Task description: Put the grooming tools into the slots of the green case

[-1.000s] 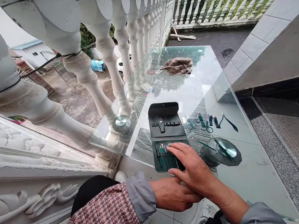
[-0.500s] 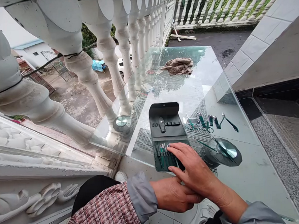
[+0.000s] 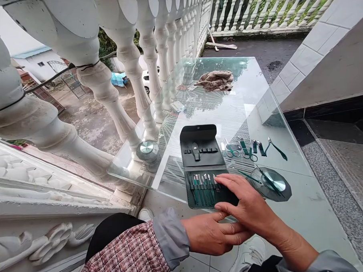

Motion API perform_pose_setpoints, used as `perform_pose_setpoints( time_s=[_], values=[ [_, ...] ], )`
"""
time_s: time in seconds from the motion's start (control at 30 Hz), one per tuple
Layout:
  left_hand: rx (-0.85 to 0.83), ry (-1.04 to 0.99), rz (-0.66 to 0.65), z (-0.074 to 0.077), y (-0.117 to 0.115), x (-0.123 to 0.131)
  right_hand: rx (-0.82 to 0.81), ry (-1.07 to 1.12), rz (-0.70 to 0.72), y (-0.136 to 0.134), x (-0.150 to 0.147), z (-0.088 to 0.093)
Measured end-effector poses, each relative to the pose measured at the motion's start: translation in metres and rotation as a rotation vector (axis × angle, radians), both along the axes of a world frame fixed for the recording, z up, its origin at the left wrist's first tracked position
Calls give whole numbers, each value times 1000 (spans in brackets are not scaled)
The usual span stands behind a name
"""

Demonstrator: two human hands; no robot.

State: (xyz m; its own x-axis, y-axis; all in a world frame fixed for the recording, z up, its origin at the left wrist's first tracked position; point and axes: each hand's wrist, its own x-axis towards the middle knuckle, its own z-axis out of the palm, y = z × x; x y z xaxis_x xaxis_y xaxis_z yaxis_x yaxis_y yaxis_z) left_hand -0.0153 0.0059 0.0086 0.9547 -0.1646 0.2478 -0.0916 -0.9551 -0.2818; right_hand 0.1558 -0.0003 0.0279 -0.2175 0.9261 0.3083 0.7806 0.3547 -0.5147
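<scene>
The fingers (image 3: 234,229) of the left hand (image 3: 208,235) are pointing to the right — I can't tell if they're holding anything. The black case (image 3: 212,160) is lying open on the glass table (image 3: 265,126), looking light and bendy; I'm guessing its edge is best for holding. Its skinny tools (image 3: 197,197) are sitting in loops (image 3: 205,187), looking hard and slippery, so needing a gentle pinch. The right hand (image 3: 252,205) is hanging over the case's right side — thumb and pointer wide apart.

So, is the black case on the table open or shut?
Open: the black case lies unfolded on the glass table, its inner loops and row of slim tools exposed.
</scene>
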Motion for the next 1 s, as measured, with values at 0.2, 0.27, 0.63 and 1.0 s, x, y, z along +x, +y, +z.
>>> perform_pose_setpoints(
  time_s=[0.2, 0.27, 0.63, 1.0],
  values=[
    [-10, -18, -26, 2, 1, -1, 21, -57, 12, 1, -3, -1],
    [-5, -18, -30, 2, 1, -1, 22, -61, 8, 1, -3, -2],
    [-8, 27, -32, 3, 2, 0, -35, -23, 4, 2, 6, 2],
    [-115, 49, 26, 6, 2, 4, -75, -41, -6, -2, 9, 1]
  ],
)
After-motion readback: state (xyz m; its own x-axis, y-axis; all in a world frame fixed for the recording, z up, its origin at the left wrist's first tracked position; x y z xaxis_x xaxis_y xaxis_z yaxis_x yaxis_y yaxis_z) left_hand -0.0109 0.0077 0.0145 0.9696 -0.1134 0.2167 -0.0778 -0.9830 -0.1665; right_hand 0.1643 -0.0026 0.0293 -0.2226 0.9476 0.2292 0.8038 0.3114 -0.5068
